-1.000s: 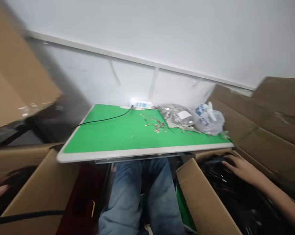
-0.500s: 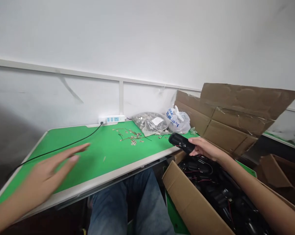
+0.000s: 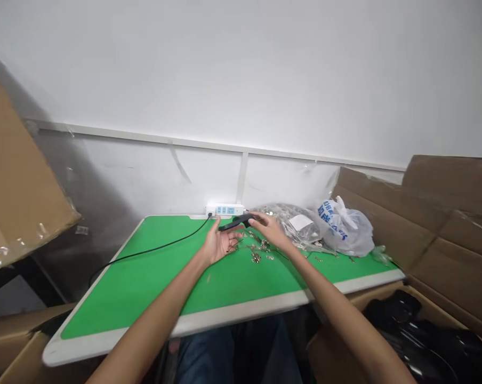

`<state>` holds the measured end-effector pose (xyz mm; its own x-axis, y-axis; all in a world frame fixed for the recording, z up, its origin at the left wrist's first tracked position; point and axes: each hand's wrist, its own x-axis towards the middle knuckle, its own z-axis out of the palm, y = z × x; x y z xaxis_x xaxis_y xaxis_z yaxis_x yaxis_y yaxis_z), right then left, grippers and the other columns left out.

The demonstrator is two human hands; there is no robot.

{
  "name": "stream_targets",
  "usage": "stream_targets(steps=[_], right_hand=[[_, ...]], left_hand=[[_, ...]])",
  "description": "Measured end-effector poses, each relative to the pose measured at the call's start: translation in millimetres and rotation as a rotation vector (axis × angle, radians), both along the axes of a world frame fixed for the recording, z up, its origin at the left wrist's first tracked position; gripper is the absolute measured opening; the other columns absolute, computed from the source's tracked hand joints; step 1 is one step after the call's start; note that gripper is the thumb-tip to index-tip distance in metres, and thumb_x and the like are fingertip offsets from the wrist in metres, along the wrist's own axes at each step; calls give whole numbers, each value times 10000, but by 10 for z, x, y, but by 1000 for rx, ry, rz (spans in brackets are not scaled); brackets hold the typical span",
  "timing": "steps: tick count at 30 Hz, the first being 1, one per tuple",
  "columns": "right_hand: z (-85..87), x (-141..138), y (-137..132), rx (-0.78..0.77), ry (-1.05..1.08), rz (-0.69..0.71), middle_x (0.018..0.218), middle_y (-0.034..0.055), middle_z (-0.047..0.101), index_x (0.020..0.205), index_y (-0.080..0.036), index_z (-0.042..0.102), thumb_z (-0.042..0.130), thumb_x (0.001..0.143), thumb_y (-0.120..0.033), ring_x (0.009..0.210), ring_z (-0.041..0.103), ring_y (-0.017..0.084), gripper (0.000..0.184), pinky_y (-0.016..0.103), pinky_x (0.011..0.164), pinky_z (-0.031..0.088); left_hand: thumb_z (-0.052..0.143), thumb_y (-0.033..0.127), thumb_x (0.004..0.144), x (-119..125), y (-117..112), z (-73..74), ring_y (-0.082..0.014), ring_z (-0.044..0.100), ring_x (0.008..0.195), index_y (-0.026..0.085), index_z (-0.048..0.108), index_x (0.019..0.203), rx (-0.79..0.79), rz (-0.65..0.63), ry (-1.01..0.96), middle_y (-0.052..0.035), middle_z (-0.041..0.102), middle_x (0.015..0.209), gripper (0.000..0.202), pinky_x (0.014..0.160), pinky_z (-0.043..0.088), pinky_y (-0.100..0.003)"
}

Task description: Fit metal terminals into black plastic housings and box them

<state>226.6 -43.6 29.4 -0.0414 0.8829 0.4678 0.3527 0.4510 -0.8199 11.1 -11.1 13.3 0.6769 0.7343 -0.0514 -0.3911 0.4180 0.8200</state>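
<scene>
1. Far end of the black device is hidden behind the right hand; its details are too small to make out.
2. Its long axis runs left-right, slightly tilted, above the bench's far edge.
3. The left hand, palm open, touches it; the right clasps it. Half a second ago the right hand alone held it at the bench's right edge.

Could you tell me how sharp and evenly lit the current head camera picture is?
Head view: mostly sharp, with even, soft light; the left hand, right hand and black part read clearly; wide-angle bending curves the green table edge; the cardboard at left is blurred.
</scene>
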Motion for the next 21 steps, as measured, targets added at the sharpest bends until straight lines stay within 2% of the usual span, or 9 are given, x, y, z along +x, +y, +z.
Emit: stream_targets(steps=[3,6,8,9,11,13,16,21], right_hand=[[-47,-93,379,56,-44,-6,1287,105,739,1232,-231,732,704,890,-564,1171,683,263,478,457,1078,522],[-103,-25,527,67,-80,-52,1321,119,694,1258,-240,710,716,886,-532,1167,668,257,473,462,1071,519],[-137,60,491,90,-179,-100,1391,129,625,1308,-249,671,779,844,-490,1252,615,276,534,478,1081,508],[-150,95,446,88,-231,-100,1395,127,608,1292,-252,669,784,848,-465,1288,588,285,506,487,1082,506],[-167,127,332,27,-368,8,1344,112,612,1158,-249,706,765,876,-412,1286,582,287,331,514,1108,481],[-183,96,226,-66,-515,164,1340,109,598,1030,-244,732,777,871,-359,1331,551,300,201,527,1159,434],[-215,1,133,-168,-641,306,1354,109,580,985,-246,741,813,839,-307,1400,491,317,174,518,1186,412],[-252,0,137,-196,-689,244,1384,129,570,990,-233,741,829,814,-289,1447,436,352,204,524,1173,425]], left_hand=[[761,487,867,-104,213,-77,-93,523,468,137,699,1088,31,140,9,-68,730,816,419,390,404,-197],[858,290,776,-133,404,-177,-98,595,553,152,697,1147,118,267,100,-78,770,942,427,469,476,-197],[856,270,767,-110,516,-252,-134,673,669,150,687,1213,197,391,140,-89,786,1002,492,564,534,-218],[851,268,768,-92,564,-290,-164,712,763,148,679,1241,232,457,154,-96,791,1042,517,646,569,-243],[835,280,780,-60,637,-360,-222,743,953,144,674,1274,287,544,178,-118,790,1126,537,816,595,-307],[817,310,794,-45,677,-413,-259,735,1059,142,691,1264,321,566,201,-133,783,1176,515,909,584,-353],[799,333,798,-54,695,-447,-276,725,1101,146,729,1202,345,566,223,-130,782,1188,451,944,575,-376],[768,310,813,-59,690,-434,-252,727,1045,138,737,1153,375,573,253,-121,790,1144,382,919,567,-346]])
